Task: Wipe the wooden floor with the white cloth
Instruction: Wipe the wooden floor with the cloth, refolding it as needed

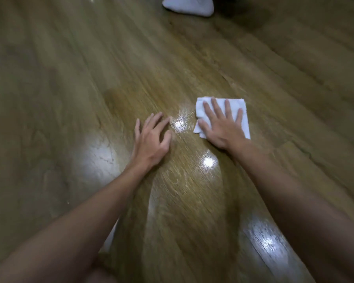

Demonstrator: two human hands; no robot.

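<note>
A folded white cloth [236, 105] lies flat on the wooden floor [90, 78], right of centre. My right hand [221, 125] presses down on it with straight, spread fingers, covering most of its lower half. My left hand [153, 137] rests on the bare floor to the left of the cloth, apart from it, with fingers spread, slightly bent and holding nothing. A wet, shiny streak [181, 121] shows on the boards between the two hands.
A person's foot in a white sock [189, 5] stands on the floor at the top edge. Bright light reflections [99, 154] sit on the glossy boards near my forearms. A darker damp patch [119, 99] spreads left of the streak.
</note>
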